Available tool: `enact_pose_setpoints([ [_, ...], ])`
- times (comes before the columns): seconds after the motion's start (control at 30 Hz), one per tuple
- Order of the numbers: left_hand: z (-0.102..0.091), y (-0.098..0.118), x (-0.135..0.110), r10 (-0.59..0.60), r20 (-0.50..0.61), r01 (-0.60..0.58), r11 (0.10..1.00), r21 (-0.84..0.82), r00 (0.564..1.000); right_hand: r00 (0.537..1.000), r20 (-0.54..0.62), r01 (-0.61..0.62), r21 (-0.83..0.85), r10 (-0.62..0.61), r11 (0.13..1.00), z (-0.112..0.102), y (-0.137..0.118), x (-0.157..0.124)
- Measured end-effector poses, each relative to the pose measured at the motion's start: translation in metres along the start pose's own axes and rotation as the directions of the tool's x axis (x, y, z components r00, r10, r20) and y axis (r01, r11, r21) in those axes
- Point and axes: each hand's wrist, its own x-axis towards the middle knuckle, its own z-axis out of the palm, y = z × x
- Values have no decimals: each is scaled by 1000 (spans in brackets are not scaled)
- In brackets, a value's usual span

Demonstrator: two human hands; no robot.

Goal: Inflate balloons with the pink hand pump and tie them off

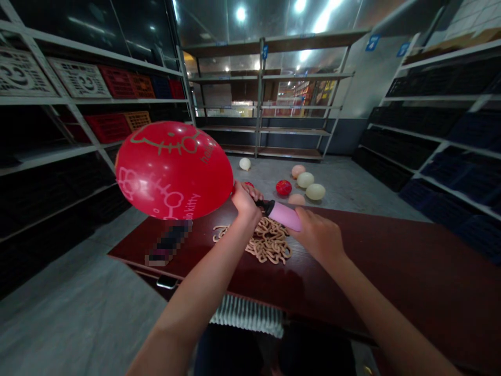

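Note:
A large inflated red balloon with cartoon outlines and lettering extends to the left from my left hand. That hand is closed around the balloon's neck, at the black nozzle end of a pink hand pump. My right hand grips the other end of the pump, fingers wrapped round it. The join between balloon neck and nozzle is hidden by my left fingers. Below the pump, a heap of long tan uninflated balloons lies on the dark red-brown table.
A blurred-out dark object lies at the table's left. Beyond the table, several inflated balloons, including a red one and a white one, rest on the grey floor. Metal shelving stands behind; shelves with crates flank both sides.

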Motion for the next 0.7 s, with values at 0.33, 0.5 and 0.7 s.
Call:
enact_pose_setpoints([
  [0.33,-13,16,33,8,-128,-7,1000,3,992,999,1,36,-51,-36,998,29,48,-26],
  [0.5,-13,34,35,37,-101,-36,999,7,994,993,-113,40,41,-35,998,43,68,-38],
  [0.7,-13,22,31,90,-35,-91,996,-25,995,999,-43,12,67,-9,998,31,56,-24],
])
